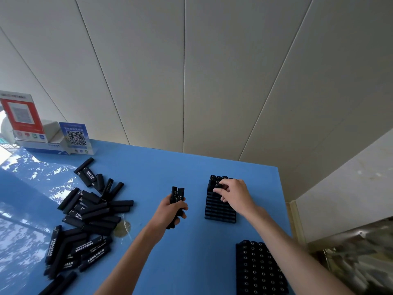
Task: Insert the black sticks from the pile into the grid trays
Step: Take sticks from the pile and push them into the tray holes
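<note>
The blue table (148, 167) meets the wall behind; bare surface separates the pile of black sticks (85, 220) at left from the grid tray (219, 209) near the right edge. A full tray (259, 271) sits nearer. The left hand (170, 209) grips a bundle of sticks (177, 193); the right hand (234, 194) pinches one stick (218, 186) at the tray's far rows.

matt blk sticks (89, 211), glossy blue table (148, 167)
</note>
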